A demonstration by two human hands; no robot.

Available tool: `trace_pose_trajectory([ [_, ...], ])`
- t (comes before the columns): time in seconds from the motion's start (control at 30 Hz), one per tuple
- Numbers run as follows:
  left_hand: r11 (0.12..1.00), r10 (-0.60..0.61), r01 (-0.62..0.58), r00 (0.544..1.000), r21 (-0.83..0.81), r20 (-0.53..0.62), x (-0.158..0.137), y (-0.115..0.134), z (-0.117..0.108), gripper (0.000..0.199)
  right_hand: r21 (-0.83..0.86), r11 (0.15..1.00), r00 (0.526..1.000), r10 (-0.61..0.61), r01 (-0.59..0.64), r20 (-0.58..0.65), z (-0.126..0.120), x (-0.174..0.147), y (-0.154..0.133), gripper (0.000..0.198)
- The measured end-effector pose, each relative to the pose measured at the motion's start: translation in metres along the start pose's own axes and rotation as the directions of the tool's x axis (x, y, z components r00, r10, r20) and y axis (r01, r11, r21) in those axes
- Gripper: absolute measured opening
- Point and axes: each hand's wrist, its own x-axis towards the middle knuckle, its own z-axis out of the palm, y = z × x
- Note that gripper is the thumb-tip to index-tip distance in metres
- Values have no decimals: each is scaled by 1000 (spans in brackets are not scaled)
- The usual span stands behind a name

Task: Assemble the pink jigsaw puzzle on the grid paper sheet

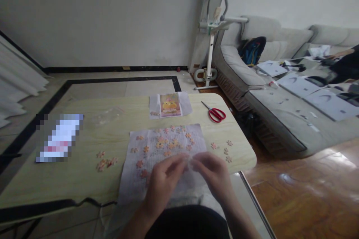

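My left hand (166,178) and my right hand (212,171) meet over the lower part of a printed white sheet (127,164). The fingers of both are pinched together, tip to tip. Motion blur hides what is between them; something small and pale may be there. Beneath and beyond my hands, several flower-shaped puzzle pieces (146,149) lie spread on the sheet in yellow, orange and pink. More puzzle pieces (102,164) are grouped left of the sheet, and a few loose pieces (213,145) rest to its right. A picture of a yellow cartoon figure (170,105) lies behind the sheet.
Red-handled scissors (217,114) lie at the table's far right. A clear plastic bag (108,115) and a lit phone (60,138) are on the left of the wooden table (92,186). A grey sofa (291,127) with papers stands right, where a person's dark sleeve (346,65) shows.
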Motion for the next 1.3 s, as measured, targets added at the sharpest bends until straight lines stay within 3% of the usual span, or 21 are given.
trace_pose_trajectory([
  [0.27,998,22,-22,1000,-53,-1,2,-2,0,27,-106,994,999,-39,40,11,6,-5,-7,12],
  [0.57,996,6,-9,999,-88,-33,2,0,-3,23,-23,999,992,-42,45,121,3,-4,-17,19],
  [0.8,991,-59,54,998,-120,-39,4,-1,-3,25,-7,993,986,118,-118,118,1,-3,-9,25],
  [0.93,997,-30,26,998,-79,-49,4,-4,-4,23,-173,984,992,-12,34,126,2,-4,-4,10],
  [1.07,997,63,-60,996,45,-69,2,-11,-3,21,-339,920,977,-153,196,150,3,-5,-1,6],
  [1.17,992,102,-96,993,83,-67,1,-12,-3,21,-324,936,977,-79,141,198,1,-6,-1,13],
  [1.3,999,44,-46,996,-23,-81,0,-11,-5,23,-221,974,980,-4,48,198,-4,-7,-5,18],
])
